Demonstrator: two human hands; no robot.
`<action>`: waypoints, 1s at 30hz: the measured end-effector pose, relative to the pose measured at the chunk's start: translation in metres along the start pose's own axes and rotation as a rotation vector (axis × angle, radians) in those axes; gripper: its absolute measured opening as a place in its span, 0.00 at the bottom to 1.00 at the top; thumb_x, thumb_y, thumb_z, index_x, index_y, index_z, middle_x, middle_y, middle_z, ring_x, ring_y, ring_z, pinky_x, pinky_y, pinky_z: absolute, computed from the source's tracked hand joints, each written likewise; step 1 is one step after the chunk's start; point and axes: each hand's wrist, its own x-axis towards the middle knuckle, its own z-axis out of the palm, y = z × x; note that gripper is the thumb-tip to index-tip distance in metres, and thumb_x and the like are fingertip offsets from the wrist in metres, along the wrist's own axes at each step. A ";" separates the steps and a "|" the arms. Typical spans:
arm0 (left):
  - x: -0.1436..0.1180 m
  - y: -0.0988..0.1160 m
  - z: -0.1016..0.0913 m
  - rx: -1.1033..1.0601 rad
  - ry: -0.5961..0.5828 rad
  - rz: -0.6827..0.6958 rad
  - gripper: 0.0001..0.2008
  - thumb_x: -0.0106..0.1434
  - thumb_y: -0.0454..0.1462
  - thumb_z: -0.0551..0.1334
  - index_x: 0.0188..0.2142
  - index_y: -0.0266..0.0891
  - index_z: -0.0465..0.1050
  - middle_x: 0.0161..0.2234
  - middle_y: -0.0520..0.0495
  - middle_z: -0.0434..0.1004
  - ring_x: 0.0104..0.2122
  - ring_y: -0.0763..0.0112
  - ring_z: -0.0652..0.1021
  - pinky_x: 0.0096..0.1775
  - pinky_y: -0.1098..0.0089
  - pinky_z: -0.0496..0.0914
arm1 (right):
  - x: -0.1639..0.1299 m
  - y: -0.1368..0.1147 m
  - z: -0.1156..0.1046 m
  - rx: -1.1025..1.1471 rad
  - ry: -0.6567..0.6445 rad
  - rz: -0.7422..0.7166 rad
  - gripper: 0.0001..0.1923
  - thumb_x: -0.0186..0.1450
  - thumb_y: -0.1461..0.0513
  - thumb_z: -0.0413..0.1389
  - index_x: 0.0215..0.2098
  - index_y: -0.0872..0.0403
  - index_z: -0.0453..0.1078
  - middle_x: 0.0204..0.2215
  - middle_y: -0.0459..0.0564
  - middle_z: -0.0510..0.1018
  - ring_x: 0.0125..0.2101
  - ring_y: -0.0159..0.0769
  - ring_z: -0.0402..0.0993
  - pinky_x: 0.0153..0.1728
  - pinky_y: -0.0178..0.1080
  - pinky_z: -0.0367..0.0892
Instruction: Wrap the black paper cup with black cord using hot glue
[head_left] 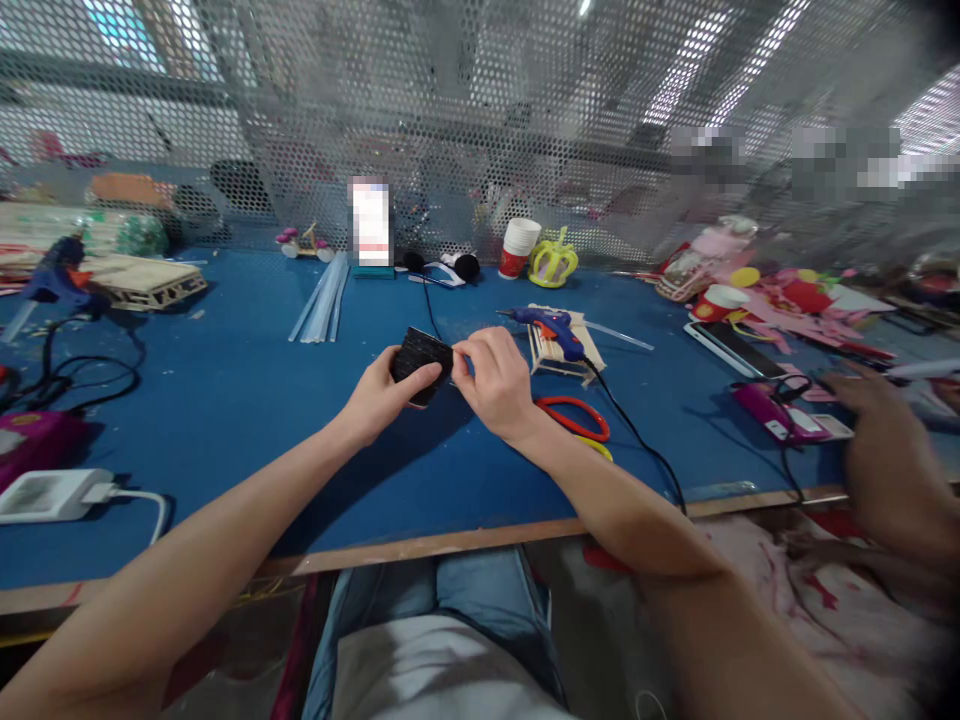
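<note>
Two bare hands meet over the blue table: the left hand and the right hand, with one black ridged block between them. One blue glue gun sits just beyond the right hand, a second blue glue gun far out past the left hand. One red-handled pair of scissors lies beside the right wrist. Two red-and-white paper cups: the taller paper cup beyond, another paper cup further right. One yellow plastic crown. One co-worker's hand at far right.
</note>
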 end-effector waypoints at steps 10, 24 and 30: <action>-0.003 -0.001 0.006 -0.078 0.018 -0.054 0.25 0.51 0.48 0.65 0.43 0.36 0.63 0.35 0.45 0.70 0.34 0.66 0.75 0.29 0.66 0.75 | -0.002 -0.002 0.006 -0.112 0.040 -0.038 0.09 0.65 0.67 0.46 0.30 0.52 0.66 0.27 0.52 0.68 0.32 0.38 0.66 0.33 0.41 0.64; 0.008 -0.004 -0.008 0.087 0.127 0.096 0.24 0.50 0.52 0.64 0.38 0.34 0.71 0.29 0.50 0.70 0.29 0.72 0.70 0.31 0.73 0.65 | -0.002 -0.023 -0.010 0.382 -0.029 0.078 0.10 0.64 0.66 0.49 0.39 0.54 0.70 0.31 0.51 0.73 0.34 0.33 0.70 0.35 0.38 0.68; 0.006 -0.002 -0.008 0.041 0.071 0.061 0.26 0.50 0.51 0.65 0.42 0.34 0.70 0.32 0.47 0.71 0.29 0.71 0.71 0.30 0.72 0.66 | 0.026 0.017 -0.052 0.236 -0.001 0.373 0.09 0.63 0.60 0.50 0.33 0.54 0.71 0.29 0.48 0.75 0.29 0.31 0.71 0.30 0.35 0.67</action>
